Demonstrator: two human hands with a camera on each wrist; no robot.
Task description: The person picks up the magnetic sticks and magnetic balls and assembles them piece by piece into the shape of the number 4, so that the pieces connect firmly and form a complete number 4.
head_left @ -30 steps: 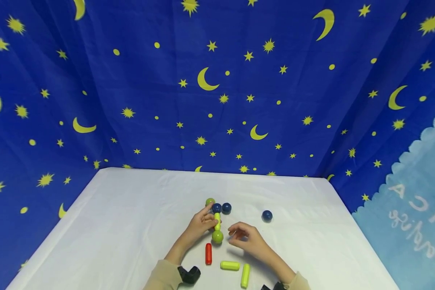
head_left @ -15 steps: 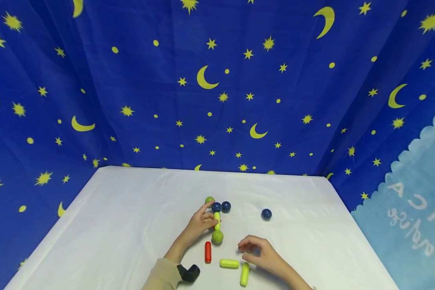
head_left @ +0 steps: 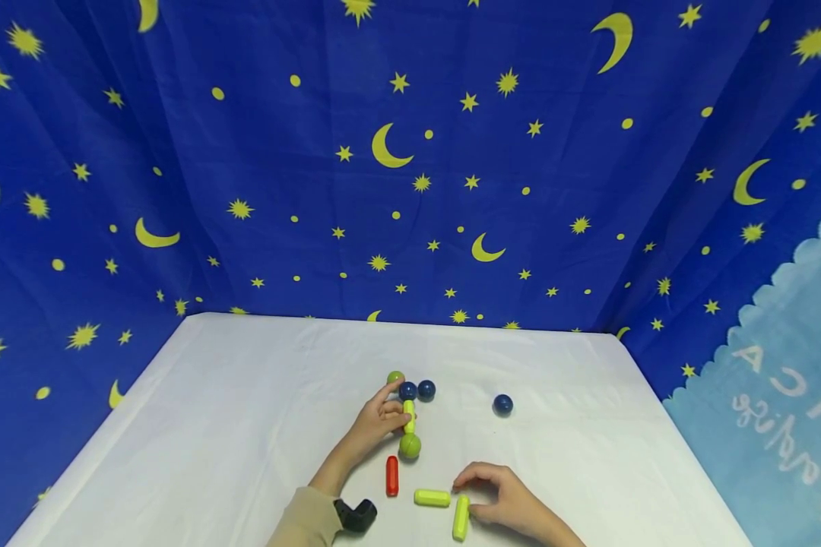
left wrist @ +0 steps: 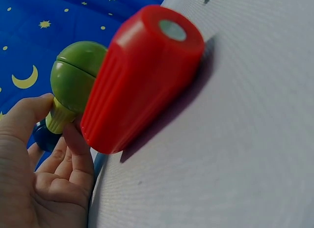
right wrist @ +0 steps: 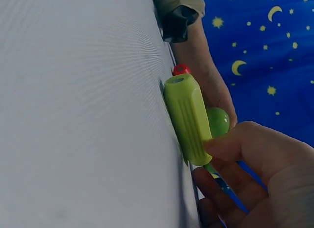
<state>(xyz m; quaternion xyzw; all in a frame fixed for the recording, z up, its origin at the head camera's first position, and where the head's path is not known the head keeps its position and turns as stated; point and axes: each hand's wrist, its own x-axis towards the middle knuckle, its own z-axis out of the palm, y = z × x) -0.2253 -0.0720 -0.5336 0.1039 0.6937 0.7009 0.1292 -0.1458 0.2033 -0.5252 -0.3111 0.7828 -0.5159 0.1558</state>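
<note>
My left hand (head_left: 375,419) pinches a yellow-green magnetic rod (head_left: 409,416) between thumb and fingers. At the rod's near end is a green ball (head_left: 410,446), and a dark blue ball (head_left: 407,391) meets its far end. The index fingertip lies beside that blue ball, close to another green ball (head_left: 395,377). My right hand (head_left: 502,497) is at a second yellow-green rod (head_left: 461,518) on the table. In the right wrist view the thumb touches the side of this rod (right wrist: 186,117), while the other fingers curve loosely past its far end.
A red rod (head_left: 392,476) lies near the left wrist and looms large in the left wrist view. Another yellow-green rod (head_left: 432,497) lies crosswise between the hands. Two more blue balls, one beside the held piece (head_left: 426,390) and one farther right (head_left: 502,404), rest on the white table (head_left: 280,380).
My right hand has moved from beside the held rod and balls toward me, down to the yellow-green rod at the front. My left hand keeps its hold in nearly the same place.
</note>
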